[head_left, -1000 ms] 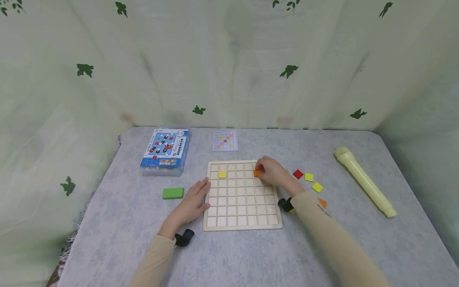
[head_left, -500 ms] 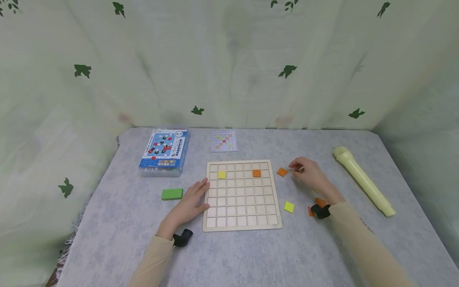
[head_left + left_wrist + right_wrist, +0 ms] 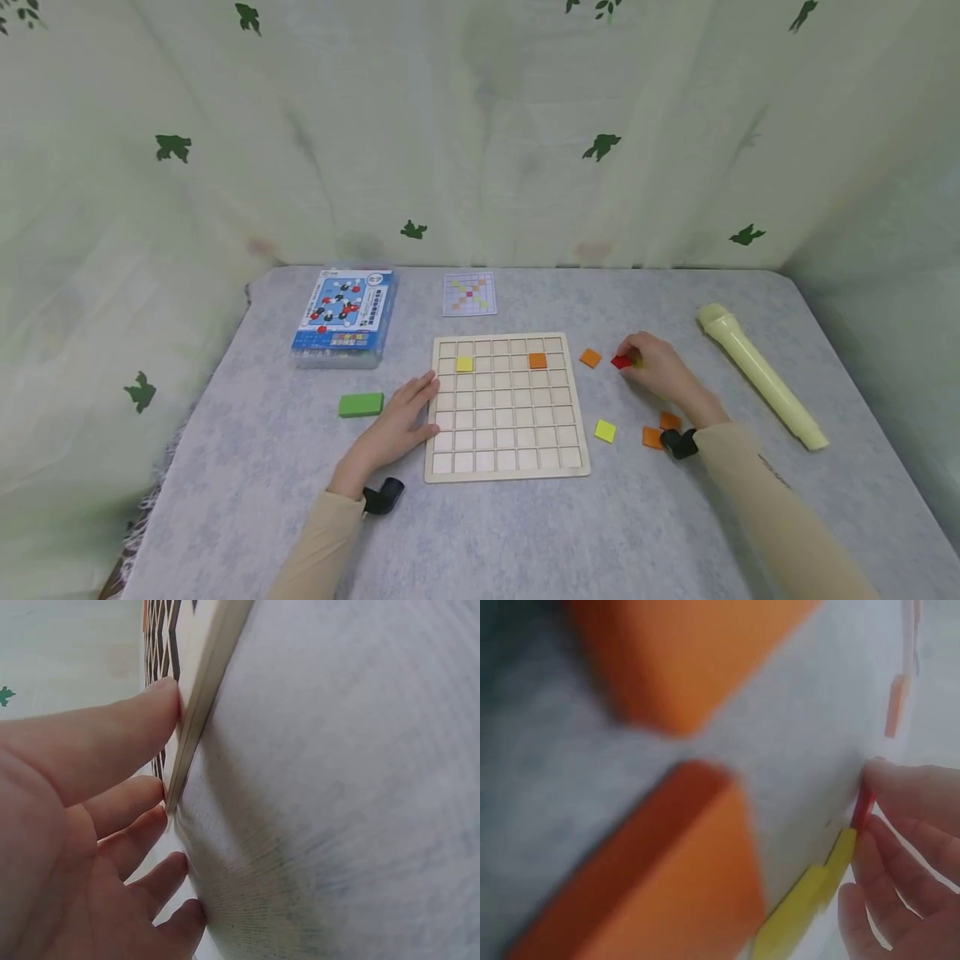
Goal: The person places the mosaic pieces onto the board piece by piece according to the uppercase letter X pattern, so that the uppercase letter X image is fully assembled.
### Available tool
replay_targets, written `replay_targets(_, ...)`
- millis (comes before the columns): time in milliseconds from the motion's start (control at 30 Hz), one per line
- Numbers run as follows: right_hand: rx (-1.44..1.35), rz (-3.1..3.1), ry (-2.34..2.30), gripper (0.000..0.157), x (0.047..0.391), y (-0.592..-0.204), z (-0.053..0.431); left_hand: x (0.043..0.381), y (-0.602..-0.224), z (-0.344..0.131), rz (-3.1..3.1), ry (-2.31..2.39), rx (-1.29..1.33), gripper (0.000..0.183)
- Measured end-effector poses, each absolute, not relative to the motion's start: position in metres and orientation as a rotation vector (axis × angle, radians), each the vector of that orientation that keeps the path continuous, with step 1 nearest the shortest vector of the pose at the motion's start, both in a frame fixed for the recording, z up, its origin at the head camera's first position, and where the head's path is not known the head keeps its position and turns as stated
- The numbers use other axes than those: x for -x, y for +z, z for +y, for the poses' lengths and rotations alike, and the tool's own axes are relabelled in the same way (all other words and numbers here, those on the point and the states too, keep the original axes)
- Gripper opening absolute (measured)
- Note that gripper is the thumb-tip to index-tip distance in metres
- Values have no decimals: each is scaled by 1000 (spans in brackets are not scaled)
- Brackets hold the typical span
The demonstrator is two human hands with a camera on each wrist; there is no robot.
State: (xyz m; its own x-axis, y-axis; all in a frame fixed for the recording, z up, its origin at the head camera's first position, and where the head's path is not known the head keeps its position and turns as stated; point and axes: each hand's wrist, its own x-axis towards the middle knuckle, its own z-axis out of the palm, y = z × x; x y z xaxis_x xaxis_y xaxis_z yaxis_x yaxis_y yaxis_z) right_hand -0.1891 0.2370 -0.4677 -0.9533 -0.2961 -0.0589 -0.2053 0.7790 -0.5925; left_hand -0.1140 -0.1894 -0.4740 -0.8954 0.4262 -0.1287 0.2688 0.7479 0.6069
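My left hand (image 3: 397, 427) rests with fingers spread along the left edge of a wooden grid board (image 3: 495, 421). In the left wrist view, its thumb (image 3: 142, 724) touches the board's rim. A yellow square tile (image 3: 465, 364) and an orange square tile (image 3: 537, 361) sit in the second row. Right of the board, my right hand (image 3: 662, 373) pinches a red square tile (image 3: 621, 362) by its edges, at the tabletop. Two yellow tiles (image 3: 791, 911) lie beside those fingers in the right wrist view, mostly hidden by the hand in the head view.
Loose orange tiles (image 3: 590, 357) and a yellow tile (image 3: 604, 431) lie right of the board. Behind it is a pattern card (image 3: 469, 295). A blue-covered box (image 3: 341, 321) and a green block (image 3: 361, 405) stand left; a cream microphone-shaped tube (image 3: 761, 379) lies far right.
My right hand has let go of the orange tile on the board, moved right, and taken hold of the red tile. The left hand has stayed on the board's edge.
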Motion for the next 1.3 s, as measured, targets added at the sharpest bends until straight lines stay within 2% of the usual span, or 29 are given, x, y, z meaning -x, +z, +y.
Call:
replay_targets(333,359,2819,-839,21,194,-467,230,114,-473,-189,2682,883,-528,70)
replay_targets(600,498,2826,-829,26,198,-465,212,113,-473,-189,2682,893,-521,70)
replay_targets(867,498,2828,-787,21,204,-464,197,113,-474,-188,2674,908,-524,70)
replay_targets(1300,693,2718,-907,22,190,-448,155,111,-471,-188,2690,921,-543,68)
